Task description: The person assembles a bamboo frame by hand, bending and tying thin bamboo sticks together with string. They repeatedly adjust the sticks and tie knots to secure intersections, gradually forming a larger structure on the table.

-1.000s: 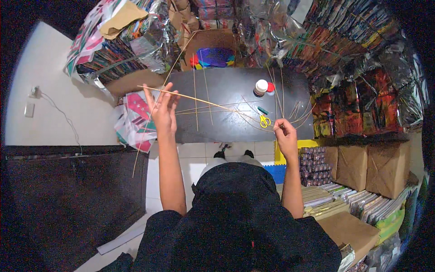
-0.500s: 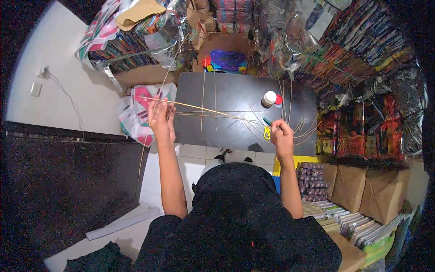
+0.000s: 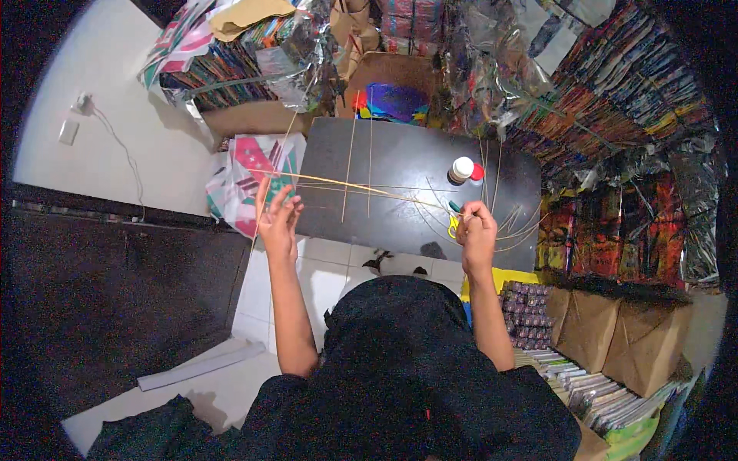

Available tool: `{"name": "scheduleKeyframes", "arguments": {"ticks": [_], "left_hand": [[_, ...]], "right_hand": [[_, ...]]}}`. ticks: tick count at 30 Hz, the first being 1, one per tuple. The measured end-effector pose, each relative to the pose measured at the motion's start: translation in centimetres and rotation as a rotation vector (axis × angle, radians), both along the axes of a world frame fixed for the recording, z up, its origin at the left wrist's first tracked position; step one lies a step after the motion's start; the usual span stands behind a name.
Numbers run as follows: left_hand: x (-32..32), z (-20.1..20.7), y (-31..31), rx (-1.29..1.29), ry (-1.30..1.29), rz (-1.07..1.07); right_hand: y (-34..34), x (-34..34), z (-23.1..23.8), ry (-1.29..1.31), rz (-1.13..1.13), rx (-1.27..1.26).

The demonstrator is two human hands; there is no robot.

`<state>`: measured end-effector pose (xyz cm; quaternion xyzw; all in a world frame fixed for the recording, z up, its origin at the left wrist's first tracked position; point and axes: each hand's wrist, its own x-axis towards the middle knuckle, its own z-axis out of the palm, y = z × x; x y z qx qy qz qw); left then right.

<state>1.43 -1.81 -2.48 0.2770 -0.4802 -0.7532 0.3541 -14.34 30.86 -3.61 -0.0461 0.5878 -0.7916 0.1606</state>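
Observation:
My right hand (image 3: 477, 233) is pinched at the right end of a long thin tan stick (image 3: 350, 184), above the right side of the dark table (image 3: 407, 146). The stick runs left toward my left hand (image 3: 278, 223). That hand is raised past the table's left edge, with fingers apart and partly bent. A thinner diagonal stick (image 3: 287, 137) passes by its fingers; no firm grip shows. Several more thin sticks (image 3: 349, 165) lie crossed on the table. Just beside my right hand are a yellow-handled tool (image 3: 453, 225) and a small dark green piece (image 3: 454, 207), partly hidden.
A white-capped jar (image 3: 462, 168) and a red lid (image 3: 477, 173) stand on the table's right half. Bundled stacks of colourful packets (image 3: 630, 92) crowd the back and right. Brown cartons (image 3: 584, 329) sit at my right, a dark cabinet (image 3: 115, 284) at my left.
My left hand has drawn back slightly toward me and its fingers have spread and bent. The tan stick looks straighter. My right hand keeps nearly the same place, still pinched.

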Motion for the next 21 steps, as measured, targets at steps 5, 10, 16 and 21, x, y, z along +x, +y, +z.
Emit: {"name": "scheduleKeyframes", "arguments": {"ticks": [5,10,16,21], "left_hand": [[1.1,-0.8,0.4,0.013,-0.061,-0.038],[5.9,-5.3,-0.8,-0.069,-0.705,-0.320],[9.8,-4.5,-1.8,-0.671,-1.327,-0.547],[7.2,4.2,0.0,-0.836,-0.912,-0.379]], "right_hand": [[0.2,0.7,0.2,-0.016,-0.024,0.002],[0.1,1.8,0.3,-0.020,-0.080,0.002],[0.1,2.8,-0.2,-0.026,-0.111,0.028],[-1.0,3.7,0.4,-0.002,-0.101,0.030]]}}
